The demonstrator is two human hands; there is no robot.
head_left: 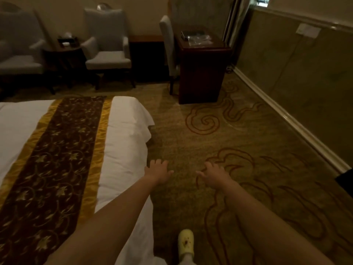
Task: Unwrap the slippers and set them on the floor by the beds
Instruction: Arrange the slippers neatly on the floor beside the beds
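Observation:
Both my arms reach forward over the patterned carpet (219, 142) beside a white bed (126, 138) on the left. My left hand (157, 170) hovers next to the bed's corner, fingers spread, holding nothing. My right hand (213, 174) is a little to its right, palm down, fingers apart and empty. Clear plastic packets (198, 39) lie on the dark wooden desk (202, 73) at the far end of the room; whether they hold slippers cannot be told. No unwrapped slippers show on the floor.
A brown and gold runner (57, 157) crosses the bed. Two grey armchairs (108, 52) flank a small round table (64, 54) at the back. A grey chair (168, 48) stands at the desk. A wall (298, 77) runs along the right. My yellow shoe (185, 243) is below.

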